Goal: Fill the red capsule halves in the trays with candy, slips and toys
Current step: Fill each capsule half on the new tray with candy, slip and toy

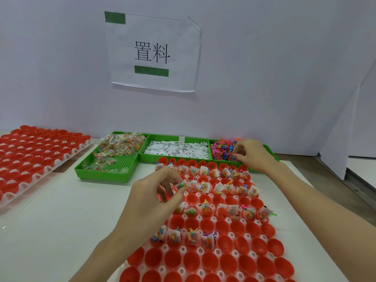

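Note:
A white tray (200, 250) full of red capsule halves (225, 227) lies in front of me; some rows hold candy bags, slips and toys, others are bare. My left hand (156, 198) hovers over the tray's left side and pinches a small green toy (181, 185) above a capsule half. My right hand (251, 154) reaches into the green bin of small coloured toys (222, 150), fingertips pinching among them. The candy bags (120, 148) and white slips (179, 150) lie in green bins behind the tray.
A second tray of red capsule halves (30, 153) sits at the far left. The green bins (101, 176) line the back of the white mat. A wall with a paper sign (151, 51) stands right behind them.

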A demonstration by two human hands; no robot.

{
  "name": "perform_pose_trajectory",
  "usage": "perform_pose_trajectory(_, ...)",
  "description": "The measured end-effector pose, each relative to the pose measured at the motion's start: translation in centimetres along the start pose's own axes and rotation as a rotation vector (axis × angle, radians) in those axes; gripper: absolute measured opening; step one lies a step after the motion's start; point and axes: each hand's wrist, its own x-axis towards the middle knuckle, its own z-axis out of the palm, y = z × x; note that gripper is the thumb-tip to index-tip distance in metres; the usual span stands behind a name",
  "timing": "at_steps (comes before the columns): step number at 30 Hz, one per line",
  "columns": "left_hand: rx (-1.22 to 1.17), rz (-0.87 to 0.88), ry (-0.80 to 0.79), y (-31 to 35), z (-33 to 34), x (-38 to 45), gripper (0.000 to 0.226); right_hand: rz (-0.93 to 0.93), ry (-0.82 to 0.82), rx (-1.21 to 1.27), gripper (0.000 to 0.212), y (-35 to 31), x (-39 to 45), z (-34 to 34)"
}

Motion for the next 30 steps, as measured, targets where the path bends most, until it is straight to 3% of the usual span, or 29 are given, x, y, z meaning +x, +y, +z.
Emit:
perform_pose_trajectory(3,-0.013,-0.013,0.01,-0.2,-0.1,0.0,0.016,0.1,0.173,0.228,0.01,-0.5,-0.8,-0.8)
perform_pose_trajectory(6,-0.055,-0.035,0.021,-0.1,-0.1,0.1,0.016,0.184,0.245,0.481,0.012,-1.7,-2.3,-2.5)
perform_pose_trajectory(11,-0.187,-0.1,-0.013,0.4,-0.2,0.1,0.013,0.165,0.122,0.974,0.026,-6.2,-8.5,-4.8)
perform_pose_trajectory(17,-0.323,-0.142,-0.141,1.4,0.1,-0.2,0.012,0.149,-0.021,1.276,0.016,-10.8,-17.0,-3.8)
perform_pose_trajectory(26,-0.359,-0.141,-0.275,2.1,1.0,-1.0,0.013,0.143,-0.022,1.14,0.012,-13.6,-19.0,-3.2)
perform_pose_trajectory(30,-0.367,-0.149,-0.247,2.1,1.2,-1.0,0.025,0.121,-0.03,1.123,0.012,-13.7,-19.1,-3.3)
